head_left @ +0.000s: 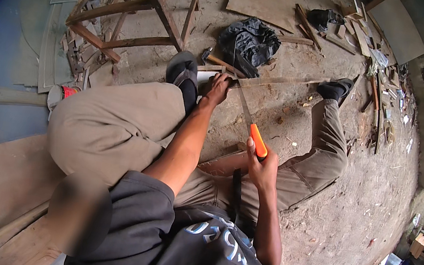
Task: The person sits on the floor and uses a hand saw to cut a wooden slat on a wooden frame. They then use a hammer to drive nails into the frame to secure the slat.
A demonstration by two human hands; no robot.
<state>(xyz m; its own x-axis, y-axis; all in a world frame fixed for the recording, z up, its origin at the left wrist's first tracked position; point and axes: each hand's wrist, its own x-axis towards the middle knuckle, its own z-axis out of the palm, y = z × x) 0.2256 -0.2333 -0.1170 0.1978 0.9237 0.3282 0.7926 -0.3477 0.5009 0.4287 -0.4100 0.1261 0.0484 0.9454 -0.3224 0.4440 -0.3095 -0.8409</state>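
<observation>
My right hand (pixel 263 167) is closed around the orange handle of a handsaw (pixel 258 138). The saw's thin blade slants away and to the left, its far end meeting a long, thin wooden strip (pixel 280 81) near my left hand. My left hand (pixel 217 89) is closed on the strip's left end, beside my left foot; its fingertips are partly hidden. The strip runs right across the floor to my sandalled right foot (pixel 335 88), which rests at its other end. Just beyond my left hand lies a hammer (pixel 225 64) with a wooden handle.
A crumpled black plastic bag (pixel 248 42) lies beyond the strip. A wooden frame (pixel 132 8) stands at far left, and a flat board (pixel 264 3) lies at the back. Wood scraps (pixel 358 36) litter the far right. A can (pixel 58 94) stands beside my left knee.
</observation>
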